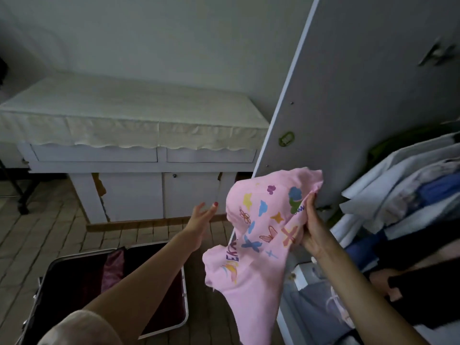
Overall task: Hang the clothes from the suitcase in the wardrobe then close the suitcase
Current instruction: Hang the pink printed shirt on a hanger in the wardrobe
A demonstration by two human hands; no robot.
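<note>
A pink shirt (258,235) printed with coloured flowers, clouds and butterflies hangs crumpled in the air in front of the wardrobe door (361,95). My right hand (312,227) grips its right side. My left hand (201,217) is just left of the shirt, fingers spread, holding nothing. The open suitcase (174,327) lies on the floor at lower left, dark inside, with a dark pink garment (113,267) in it. Hanging clothes (403,195) in white, blue and black fill the wardrobe at right.
A white sideboard (129,190) with a cream cloth on top stands against the far wall. The floor is brown tile. A dark stand leg (20,195) sits at far left. Folded items lie on the wardrobe's lower shelf (318,310).
</note>
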